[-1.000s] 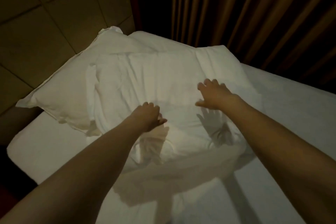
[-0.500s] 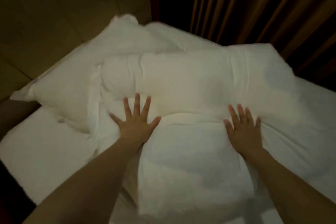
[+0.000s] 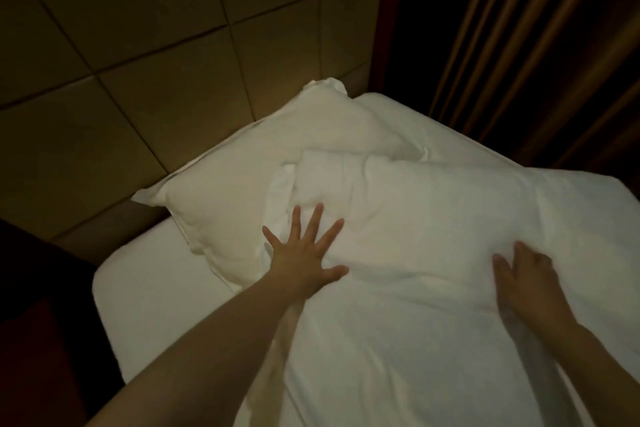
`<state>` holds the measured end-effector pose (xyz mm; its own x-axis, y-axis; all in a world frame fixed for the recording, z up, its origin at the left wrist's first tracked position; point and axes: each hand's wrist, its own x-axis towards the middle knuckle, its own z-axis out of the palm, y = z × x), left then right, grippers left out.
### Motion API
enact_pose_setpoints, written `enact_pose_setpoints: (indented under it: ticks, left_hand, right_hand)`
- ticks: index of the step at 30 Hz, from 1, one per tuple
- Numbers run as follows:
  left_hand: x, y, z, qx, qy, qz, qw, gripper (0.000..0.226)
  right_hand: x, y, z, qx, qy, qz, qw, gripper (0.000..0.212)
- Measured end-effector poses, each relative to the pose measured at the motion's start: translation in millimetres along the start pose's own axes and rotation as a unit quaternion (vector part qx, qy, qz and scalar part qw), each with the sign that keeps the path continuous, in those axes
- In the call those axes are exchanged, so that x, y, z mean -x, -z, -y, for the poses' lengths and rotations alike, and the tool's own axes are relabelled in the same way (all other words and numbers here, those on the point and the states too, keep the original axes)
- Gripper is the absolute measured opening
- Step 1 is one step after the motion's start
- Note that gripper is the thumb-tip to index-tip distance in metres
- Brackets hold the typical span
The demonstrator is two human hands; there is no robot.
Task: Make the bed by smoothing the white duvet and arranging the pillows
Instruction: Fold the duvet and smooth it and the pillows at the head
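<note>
The white duvet (image 3: pixel 433 305) lies bunched over the bed, its folded top edge reaching the head end. A white pillow (image 3: pixel 270 152) leans against the headboard, partly under that fold. My left hand (image 3: pixel 304 253) presses flat on the duvet's left part with its fingers spread, close to the pillow's lower edge. My right hand (image 3: pixel 523 277) lies flat on the duvet further right, its fingers straight and slightly blurred.
A padded, tiled headboard (image 3: pixel 138 62) fills the upper left. Brown curtains (image 3: pixel 536 45) hang at the upper right behind the bed. The bare white sheet (image 3: pixel 149 295) shows at the bed's left corner, with dark floor beside it.
Both hands went from hovering over the duvet to pressing flat on it. The right hand has slid a little toward me and the view has tilted upward.
</note>
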<state>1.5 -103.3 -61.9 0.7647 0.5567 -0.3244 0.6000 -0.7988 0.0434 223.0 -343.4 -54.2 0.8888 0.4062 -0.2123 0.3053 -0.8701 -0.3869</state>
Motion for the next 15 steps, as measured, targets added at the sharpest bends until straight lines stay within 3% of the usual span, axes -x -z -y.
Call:
enact_pose_setpoints:
  ticks: [4,8,12,15]
  left_hand:
    - [-58,26,37,0.05,-0.006,0.004,0.999,0.083]
    - [-103,42,79,0.074,-0.016,-0.009,0.997,0.08]
    - [-138,39,136,0.088,0.103,0.004,0.991,0.077]
    - [-168,29,167,0.111,0.146,0.018,0.983,0.086]
  right_hand:
    - [-19,7,65,0.046,0.085,-0.033,0.995,0.057]
    - [-69,-16,185,0.127,0.218,-0.019,0.967,0.052]
    - [-120,-78,305,0.2,0.352,0.035,0.914,0.048]
    - [-153,-122,362,0.305,0.382,0.067,0.87,0.057]
